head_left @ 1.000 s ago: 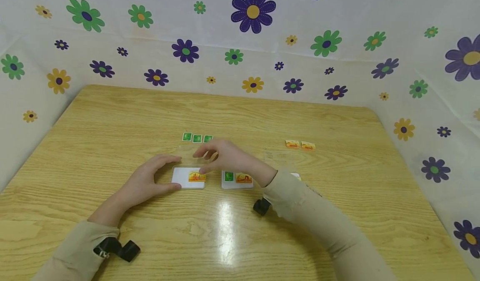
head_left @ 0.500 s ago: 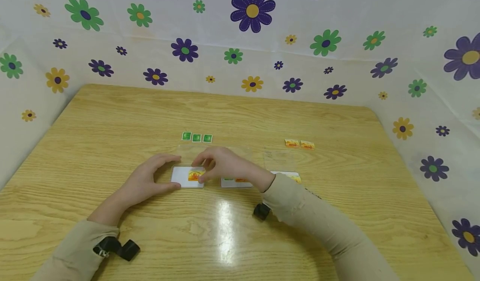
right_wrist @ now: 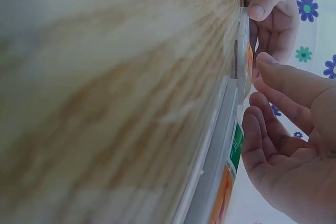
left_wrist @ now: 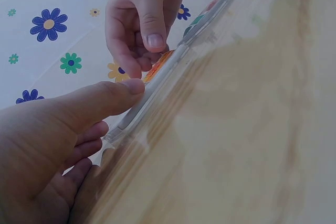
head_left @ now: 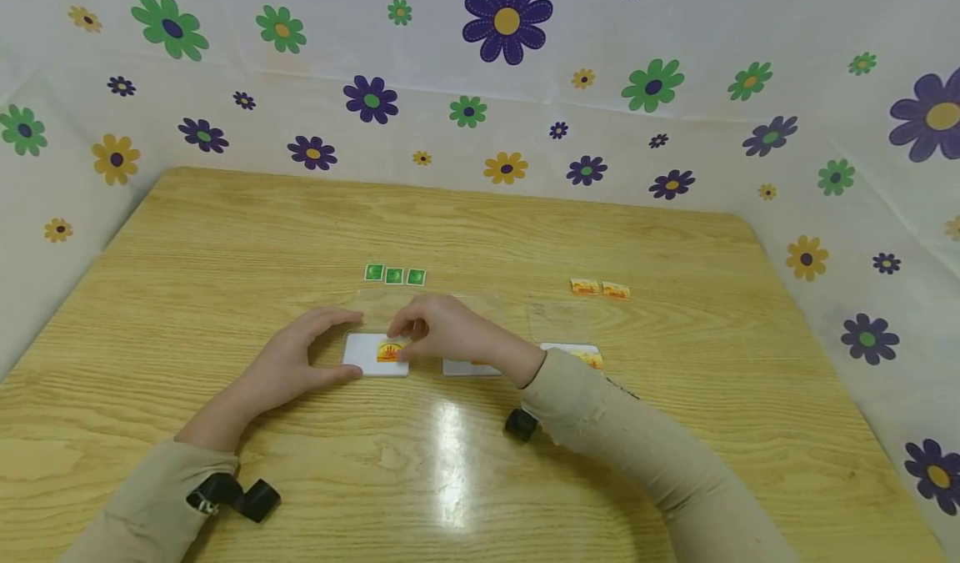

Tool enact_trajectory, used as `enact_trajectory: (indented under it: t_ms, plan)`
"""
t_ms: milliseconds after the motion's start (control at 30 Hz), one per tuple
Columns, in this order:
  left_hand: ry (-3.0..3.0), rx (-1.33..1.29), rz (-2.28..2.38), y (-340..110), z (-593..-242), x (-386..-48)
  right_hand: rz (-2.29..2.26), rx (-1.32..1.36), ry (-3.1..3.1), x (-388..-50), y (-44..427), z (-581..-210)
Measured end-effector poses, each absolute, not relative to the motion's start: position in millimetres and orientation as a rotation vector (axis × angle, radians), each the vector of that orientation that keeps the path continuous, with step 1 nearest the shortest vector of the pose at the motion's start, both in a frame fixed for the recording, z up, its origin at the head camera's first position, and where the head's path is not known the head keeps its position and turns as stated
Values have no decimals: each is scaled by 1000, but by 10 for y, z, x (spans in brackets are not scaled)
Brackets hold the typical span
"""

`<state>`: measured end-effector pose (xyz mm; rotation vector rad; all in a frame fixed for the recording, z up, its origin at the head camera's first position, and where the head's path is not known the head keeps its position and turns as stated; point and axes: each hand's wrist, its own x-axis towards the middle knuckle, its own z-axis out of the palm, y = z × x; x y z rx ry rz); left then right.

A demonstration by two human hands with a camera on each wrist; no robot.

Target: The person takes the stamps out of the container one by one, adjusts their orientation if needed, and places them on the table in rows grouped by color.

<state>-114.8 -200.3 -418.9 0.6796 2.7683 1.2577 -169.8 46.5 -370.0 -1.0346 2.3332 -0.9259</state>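
A flat white case lies on the table in front of me, with an orange-and-yellow sticker on its right half. My left hand holds the case at its left end, thumb on the near corner and forefinger past the far edge. In the left wrist view the thumb meets the case's rim. My right hand has its thumb tip at the sticker's right side, its other fingers loosely bent. Whether the thumb presses the sticker is hard to tell. The right hand partly hides a second white case.
Beyond the cases lie three green square stickers in a row. Two orange stickers lie farther right. A third white case is partly covered by the right sleeve. Clear plastic lies behind the cases.
The right hand has drawn down toward the sticker, its fingers closer together. The green sticker on the second case is now hidden behind it. The left hand stays in place.
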Motion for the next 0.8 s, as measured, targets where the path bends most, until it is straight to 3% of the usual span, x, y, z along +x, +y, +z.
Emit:
enact_trajectory:
  t_ms: [800]
  plan:
    - [2762, 665, 1245, -2013, -4191, -1155, -771, -1089, 2411, -1693, 417, -3671]
